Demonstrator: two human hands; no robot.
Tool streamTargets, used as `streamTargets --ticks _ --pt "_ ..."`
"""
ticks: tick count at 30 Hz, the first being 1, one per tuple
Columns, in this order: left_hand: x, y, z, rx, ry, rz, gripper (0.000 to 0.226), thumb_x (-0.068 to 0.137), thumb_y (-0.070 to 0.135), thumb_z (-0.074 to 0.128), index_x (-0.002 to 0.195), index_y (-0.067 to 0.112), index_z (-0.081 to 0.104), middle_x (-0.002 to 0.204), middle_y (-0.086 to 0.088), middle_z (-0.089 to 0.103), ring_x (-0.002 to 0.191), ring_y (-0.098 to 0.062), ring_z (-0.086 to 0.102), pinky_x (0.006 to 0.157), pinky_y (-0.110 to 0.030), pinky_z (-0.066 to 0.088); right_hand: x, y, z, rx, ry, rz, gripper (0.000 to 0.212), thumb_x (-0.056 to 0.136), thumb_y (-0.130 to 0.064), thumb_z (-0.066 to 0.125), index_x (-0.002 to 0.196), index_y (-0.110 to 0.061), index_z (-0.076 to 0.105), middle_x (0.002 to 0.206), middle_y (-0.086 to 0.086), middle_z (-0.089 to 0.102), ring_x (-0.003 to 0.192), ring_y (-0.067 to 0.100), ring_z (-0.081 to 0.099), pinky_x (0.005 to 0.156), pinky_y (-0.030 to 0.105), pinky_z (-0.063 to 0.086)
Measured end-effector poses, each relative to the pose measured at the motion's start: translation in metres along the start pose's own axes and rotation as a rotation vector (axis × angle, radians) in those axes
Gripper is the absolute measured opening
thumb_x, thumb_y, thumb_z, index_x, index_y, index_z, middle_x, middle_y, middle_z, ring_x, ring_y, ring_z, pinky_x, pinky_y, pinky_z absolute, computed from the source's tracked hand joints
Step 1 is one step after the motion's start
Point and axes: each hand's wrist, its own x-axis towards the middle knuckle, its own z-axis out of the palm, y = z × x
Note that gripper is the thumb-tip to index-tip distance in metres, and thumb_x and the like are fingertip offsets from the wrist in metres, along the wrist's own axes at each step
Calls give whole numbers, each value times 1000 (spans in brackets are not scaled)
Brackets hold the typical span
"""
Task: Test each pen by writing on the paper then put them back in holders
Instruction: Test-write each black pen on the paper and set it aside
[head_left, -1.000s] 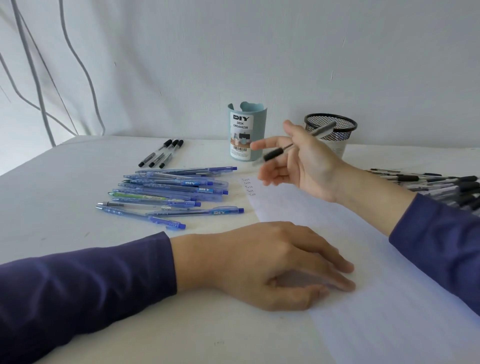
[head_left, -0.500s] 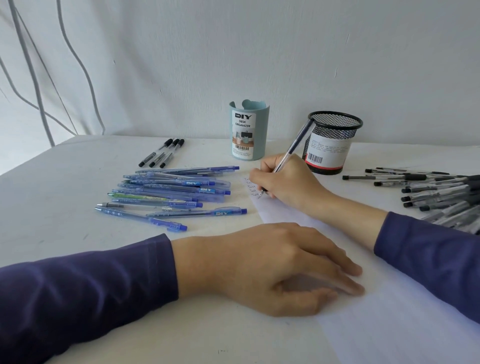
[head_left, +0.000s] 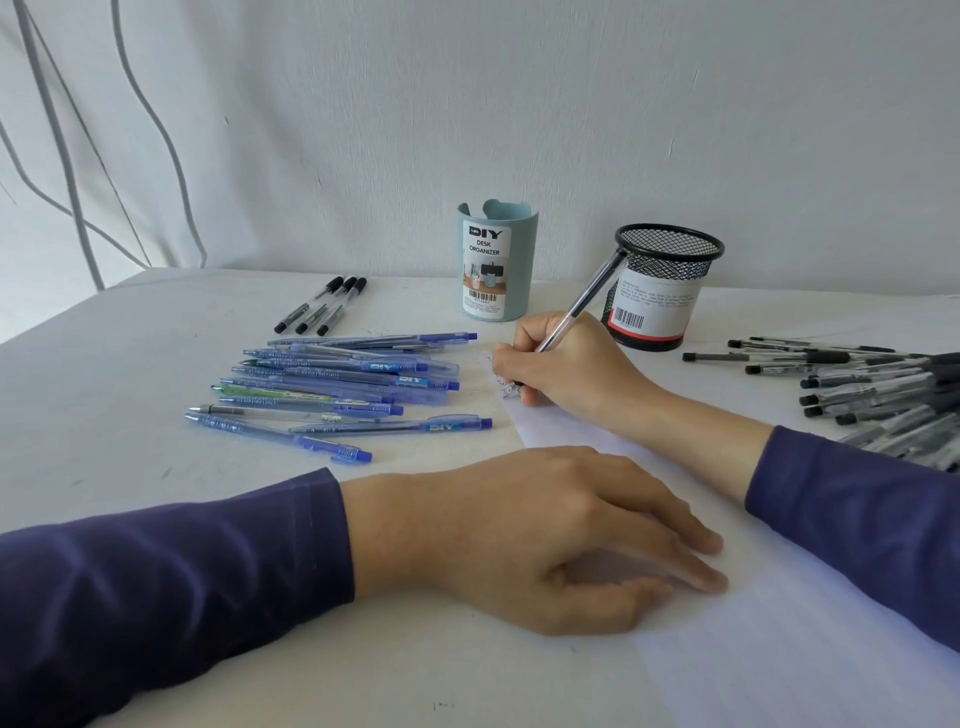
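The clear-barrelled pen stands tilted just right of the frame's centre. Its tip is on the top corner of the paper and its tail points toward the black mesh holder behind it. The right hand has its fingers curled and clamped on the lower barrel, in a writing grip.

I judge the pen light, stiff and a little slick (smooth plastic). Low on the barrel suits writing, and mid-barrel would serve for dropping it into a holder.

The left hand lies at lower centre, fingers loosely straight and slightly apart, pressing the thin, floppy sheet flat.

On the white table are:
- blue pens heaped at centre left
- three black pens above them
- a blue-grey desk organizer at upper centre
- a pile of black pens at the right edge
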Motion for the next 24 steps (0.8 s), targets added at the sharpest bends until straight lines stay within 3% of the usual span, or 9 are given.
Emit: streamTargets --ticks 8,11,19,24 --pt "1 2 1 -7 -9 8 30 88 5 67 118 6 70 127 -10 64 116 -21 60 100 -30 45 -1 -1 -2 2 18 6 37 84 -9 68 52 -12 48 43 -6 48 42 8 50 47 17 44" --pt "1 1 1 -4 -7 4 30 89 7 66 119 8 70 128 -8 63 117 -21 60 97 -36 46 -2 -3 -2 -14 -2 19 39 84 -10 68 50 -14 48 44 -7 51 42 7 49 48 17 46" --pt "2 0 1 1 -5 -2 29 90 9 65 119 9 70 128 -6 63 117 -22 59 96 -38 46 -1 -4 -3 -22 4 40 38 82 -10 69 49 -14 50 58 9 60 45 12 50 47 19 47" --pt "2 1 1 2 -1 0 29 90 9 65 118 8 70 127 -7 64 117 -22 59 97 -37 46 -2 -5 -4 -34 0 49 37 83 -11 68 50 -13 51 59 8 60 44 10 52 47 18 47"
